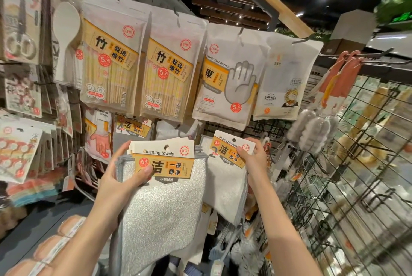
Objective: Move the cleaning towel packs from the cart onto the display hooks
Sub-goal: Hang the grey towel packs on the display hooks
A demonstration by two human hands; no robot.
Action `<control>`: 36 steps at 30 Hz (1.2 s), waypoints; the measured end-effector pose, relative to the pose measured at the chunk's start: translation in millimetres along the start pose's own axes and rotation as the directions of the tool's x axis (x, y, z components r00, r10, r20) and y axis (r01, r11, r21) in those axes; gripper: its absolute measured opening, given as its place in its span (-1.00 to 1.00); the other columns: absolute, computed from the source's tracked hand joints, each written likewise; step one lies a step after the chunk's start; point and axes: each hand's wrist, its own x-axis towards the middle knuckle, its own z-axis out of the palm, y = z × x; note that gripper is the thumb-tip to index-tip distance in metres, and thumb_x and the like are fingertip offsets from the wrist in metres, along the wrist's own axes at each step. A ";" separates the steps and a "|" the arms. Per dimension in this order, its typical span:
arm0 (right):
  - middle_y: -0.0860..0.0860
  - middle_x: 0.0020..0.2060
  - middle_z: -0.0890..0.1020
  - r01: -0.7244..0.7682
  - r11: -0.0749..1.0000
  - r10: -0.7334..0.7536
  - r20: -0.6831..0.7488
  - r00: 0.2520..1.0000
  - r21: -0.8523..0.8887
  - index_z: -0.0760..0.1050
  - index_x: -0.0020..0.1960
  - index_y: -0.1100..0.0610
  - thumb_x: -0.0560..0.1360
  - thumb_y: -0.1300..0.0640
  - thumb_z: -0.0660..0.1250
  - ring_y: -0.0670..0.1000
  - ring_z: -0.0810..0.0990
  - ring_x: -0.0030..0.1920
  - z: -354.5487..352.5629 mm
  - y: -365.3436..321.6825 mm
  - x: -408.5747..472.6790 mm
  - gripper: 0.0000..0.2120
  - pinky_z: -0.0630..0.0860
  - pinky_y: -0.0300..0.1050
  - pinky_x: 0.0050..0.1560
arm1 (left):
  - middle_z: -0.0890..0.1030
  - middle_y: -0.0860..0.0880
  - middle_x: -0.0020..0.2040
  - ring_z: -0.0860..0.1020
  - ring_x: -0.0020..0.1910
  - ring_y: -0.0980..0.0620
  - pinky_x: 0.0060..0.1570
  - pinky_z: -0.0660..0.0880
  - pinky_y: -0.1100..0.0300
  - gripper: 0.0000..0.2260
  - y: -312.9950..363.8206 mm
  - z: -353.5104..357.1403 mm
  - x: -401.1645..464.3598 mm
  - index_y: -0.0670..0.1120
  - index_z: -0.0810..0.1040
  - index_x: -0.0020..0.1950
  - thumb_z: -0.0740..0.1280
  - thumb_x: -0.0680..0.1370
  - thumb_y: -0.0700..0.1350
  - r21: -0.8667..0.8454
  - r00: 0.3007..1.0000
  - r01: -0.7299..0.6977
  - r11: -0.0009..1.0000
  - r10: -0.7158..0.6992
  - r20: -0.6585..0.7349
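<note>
Head view: upper display row hung with pouches — 2 clear bags of bamboo chopsticks side by side, each packed with pale sticks and marked 38, then a disposable gloves pouch and a white pouch farther right. Below them, a household gloves pack and another cleaning-towel card partly hidden behind.

Stack of cleaning towel packs held low at centre, several header cards fanned together, grey cloth hanging down beneath. Left hand clamped on the stack's left edge, thumb pressed across the front card beside the 5.9 sticker, fingers curled behind.

Single cleaning towel pack just right of the stack and slightly higher, tilted, its white cloth drooping below. Right hand pinching that pack's header card at its right edge, thumb on the front. Whether its punched hole sits on a hook: cannot tell.

Bottle brushes hanging on the wire grid panel at right.
</note>
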 end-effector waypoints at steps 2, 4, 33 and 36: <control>0.02 -0.10 0.62 -0.008 1.000 0.008 -0.005 1.000 0.010 0.44 0.09 0.14 0.47 0.38 0.34 0.06 0.64 -0.05 1.0 4.1 1.9 -0.74 0.60 -0.04 -0.04 | 0.56 -0.10 0.25 0.60 0.09 -0.02 0.04 0.48 0.11 -0.32 -0.8 2.1 -0.3 0.53 0.42 0.04 0.64 0.05 0.14 -0.002 1.000 0.000 1.000 0.000 -0.004; 0.03 -0.11 0.63 -0.016 1.000 0.016 -0.022 1.000 0.017 0.45 0.07 0.12 0.46 0.38 0.35 0.07 0.64 -0.05 0.6 8.5 4.4 -0.74 0.59 -0.01 -0.01 | 0.58 -0.09 0.23 0.61 0.07 -0.01 0.03 0.49 0.11 -0.32 -1.6 3.3 -0.1 0.53 0.42 0.04 0.63 0.04 0.14 -0.012 1.000 0.001 1.000 -0.001 -0.006; 0.03 0.08 0.54 0.199 0.915 -0.207 0.016 0.978 -0.350 0.43 0.15 0.11 0.44 0.26 0.41 -0.02 0.52 0.11 -22.0 -10.0 19.1 -0.68 0.46 -0.29 0.01 | 0.55 -0.12 0.26 0.61 0.09 -0.05 -0.06 0.51 0.17 -0.40 -8.8 15.8 2.0 0.43 0.44 0.08 0.53 0.19 -0.06 -0.085 1.000 -0.002 0.996 0.004 0.026; 0.01 0.02 0.56 0.249 0.908 -0.235 0.081 0.969 -0.336 0.46 0.09 0.10 0.46 0.26 0.38 -0.06 0.53 0.06 -16.7 -27.3 -10.1 -0.76 0.49 -0.20 0.03 | 0.55 -0.12 0.25 0.61 0.07 -0.03 -0.17 0.53 0.28 -0.41 -9.2 21.5 -1.0 0.40 0.42 0.09 0.50 0.23 -0.12 -0.101 0.999 -0.003 0.995 0.007 0.036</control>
